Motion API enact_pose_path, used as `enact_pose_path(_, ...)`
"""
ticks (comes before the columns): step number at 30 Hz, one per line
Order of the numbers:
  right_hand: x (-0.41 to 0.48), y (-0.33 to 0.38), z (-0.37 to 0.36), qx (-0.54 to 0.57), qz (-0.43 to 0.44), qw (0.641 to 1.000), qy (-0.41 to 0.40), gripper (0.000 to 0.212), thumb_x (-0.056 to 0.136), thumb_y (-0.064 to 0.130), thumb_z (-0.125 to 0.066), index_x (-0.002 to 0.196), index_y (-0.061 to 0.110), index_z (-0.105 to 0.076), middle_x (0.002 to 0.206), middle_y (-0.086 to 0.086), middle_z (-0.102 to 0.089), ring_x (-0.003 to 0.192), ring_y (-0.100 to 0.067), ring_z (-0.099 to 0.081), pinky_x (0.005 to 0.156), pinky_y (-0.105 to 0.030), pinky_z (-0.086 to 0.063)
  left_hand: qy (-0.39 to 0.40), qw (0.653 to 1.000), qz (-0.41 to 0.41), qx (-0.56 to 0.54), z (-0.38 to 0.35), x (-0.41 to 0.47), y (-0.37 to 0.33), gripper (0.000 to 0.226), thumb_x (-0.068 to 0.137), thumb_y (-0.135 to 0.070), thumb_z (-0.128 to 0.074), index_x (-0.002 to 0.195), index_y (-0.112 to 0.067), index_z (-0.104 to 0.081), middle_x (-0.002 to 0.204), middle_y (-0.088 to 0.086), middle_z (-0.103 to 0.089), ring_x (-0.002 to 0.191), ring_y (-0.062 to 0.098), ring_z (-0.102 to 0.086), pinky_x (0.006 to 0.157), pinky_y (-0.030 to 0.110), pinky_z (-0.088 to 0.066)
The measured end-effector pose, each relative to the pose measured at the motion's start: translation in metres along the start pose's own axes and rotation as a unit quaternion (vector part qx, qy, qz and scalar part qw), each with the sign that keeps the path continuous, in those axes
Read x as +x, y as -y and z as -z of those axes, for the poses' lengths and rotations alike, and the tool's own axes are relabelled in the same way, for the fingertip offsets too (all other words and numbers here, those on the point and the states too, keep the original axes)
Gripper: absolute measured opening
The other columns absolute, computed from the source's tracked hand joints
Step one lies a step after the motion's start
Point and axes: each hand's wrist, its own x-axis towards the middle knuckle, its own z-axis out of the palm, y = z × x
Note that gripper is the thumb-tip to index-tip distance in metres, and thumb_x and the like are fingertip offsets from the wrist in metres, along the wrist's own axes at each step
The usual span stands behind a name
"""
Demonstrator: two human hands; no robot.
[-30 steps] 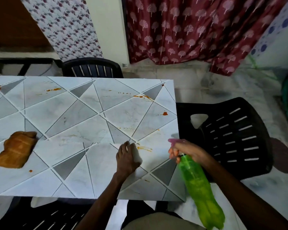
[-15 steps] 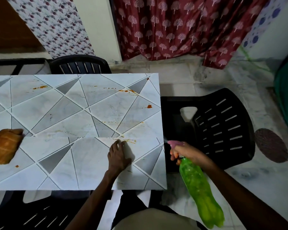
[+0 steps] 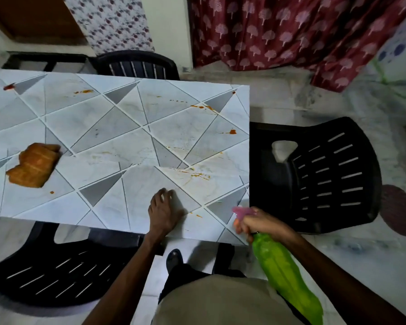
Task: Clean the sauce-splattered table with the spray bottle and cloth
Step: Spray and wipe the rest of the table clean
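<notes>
lying on the left part of the tabletop (image 3: 127,127), the orange cloth (image 3: 33,165) is untouched, as before. the left hand (image 3: 164,209) rests flat with loose fingers near the tabletop's front edge, drawn back from the sauce smear (image 3: 198,175) it touched half a second ago. over the tabletop's front right corner the right hand (image 3: 260,222) grips the neck of the green spray bottle (image 3: 284,275).

curtain (image 3: 279,31): maroon tree-print | floor (image 3: 361,254): pale marble | chair (image 3: 326,174): black plastic | light: dim
</notes>
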Motion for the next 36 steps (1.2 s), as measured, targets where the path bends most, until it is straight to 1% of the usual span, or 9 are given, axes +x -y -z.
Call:
enact_pose_path(6,0.026,0.062,-0.054,-0.032,0.055,0.998,0.005,0.058,0.072,-0.005,-0.052,0.123,0.021,-0.064,0.064,-0.011,-0.059,0.045,-0.022,-0.050,0.043,-0.026,-0.045,-0.013,0.999,0.049,-0.006,0.031,-0.025,0.056,0.080,0.073,-0.047,-0.077,0.140,-0.019,-0.043,0.151,0.010,-0.032,0.136,0.036,-0.034,0.105,0.049,-0.036)
enact_pose_path(10,0.037,0.106,-0.117,-0.038,0.086,0.995,0.035,0.045,0.091,-0.002,-0.049,0.130,0.019,-0.058,0.078,-0.008,-0.063,0.067,-0.023,-0.059,0.043,-0.025,-0.046,-0.037,0.996,0.079,-0.025,0.056,-0.036,0.107,0.078,0.066,-0.054,-0.063,0.134,-0.020,-0.047,0.147,0.009,-0.035,0.134,0.035,-0.036,0.105,0.047,-0.036)
enact_pose_path(13,0.045,0.133,-0.174,-0.055,0.111,0.992,0.016,0.040,0.093,0.007,-0.049,0.130,0.020,-0.061,0.073,-0.008,-0.059,0.060,-0.025,-0.052,0.043,-0.025,-0.043,-0.054,0.994,0.090,-0.028,0.072,-0.037,0.147,0.090,0.058,-0.065,-0.046,0.134,-0.017,-0.049,0.146,0.012,-0.038,0.133,0.035,-0.037,0.106,0.049,-0.038)
enact_pose_path(18,0.051,0.162,-0.260,-0.060,0.110,0.991,0.045,0.037,0.091,0.011,-0.053,0.126,0.004,-0.063,0.080,-0.011,-0.063,0.071,-0.025,-0.060,0.045,-0.026,-0.046,-0.073,0.992,0.102,-0.030,0.094,-0.032,0.207,0.090,0.063,-0.051,-0.081,0.136,-0.009,-0.049,0.147,0.018,-0.040,0.136,0.039,-0.036,0.108,0.051,-0.033)
enact_pose_path(20,0.052,0.167,-0.292,-0.087,0.098,0.989,0.066,0.047,0.087,0.001,-0.048,0.130,0.017,-0.061,0.072,-0.007,-0.059,0.059,-0.019,-0.054,0.042,-0.023,-0.043,-0.080,0.991,0.105,-0.021,0.098,-0.031,0.225,0.098,0.061,-0.056,-0.083,0.139,-0.007,-0.047,0.147,0.018,-0.039,0.136,0.040,-0.036,0.110,0.051,-0.031)
enact_pose_path(23,0.052,0.164,-0.329,-0.138,0.085,0.981,0.104,0.059,0.080,-0.001,-0.050,0.132,0.025,-0.060,0.077,-0.002,-0.064,0.068,-0.021,-0.059,0.045,-0.026,-0.046,-0.090,0.985,0.145,-0.040,0.107,-0.030,0.239,0.110,0.057,-0.057,-0.085,0.144,-0.005,-0.040,0.150,0.018,-0.034,0.138,0.040,-0.032,0.111,0.051,-0.029)
enact_pose_path(28,0.044,0.147,-0.343,-0.186,0.072,0.975,0.093,0.057,0.069,0.001,-0.048,0.121,0.014,-0.069,0.067,-0.008,-0.062,0.041,-0.019,-0.051,0.049,-0.027,-0.048,-0.107,0.982,0.150,-0.050,0.111,-0.034,0.255,0.113,0.061,-0.051,-0.086,0.146,0.002,-0.033,0.150,0.025,-0.032,0.138,0.044,-0.030,0.112,0.053,-0.028)
enact_pose_path(33,0.031,0.110,-0.313,-0.167,0.039,0.981,0.085,0.069,0.061,0.008,-0.051,0.127,0.018,-0.065,0.074,0.010,-0.067,0.067,-0.027,-0.060,0.048,-0.029,-0.047,-0.108,0.986,0.119,-0.049,0.107,-0.035,0.258,0.111,0.062,-0.050,-0.085,0.147,-0.003,-0.033,0.151,0.024,-0.029,0.138,0.044,-0.029,0.111,0.055,-0.031)
enact_pose_path(36,0.019,0.083,-0.286,-0.160,0.024,0.986,0.034,0.058,0.071,0.006,-0.047,0.121,0.027,-0.068,0.062,0.004,-0.062,0.056,-0.020,-0.055,0.043,-0.026,-0.045,-0.089,0.994,0.059,-0.025,0.096,-0.036,0.241,0.113,0.057,-0.052,-0.087,0.146,-0.005,-0.036,0.150,0.026,-0.032,0.136,0.045,-0.032,0.111,0.053,-0.031)
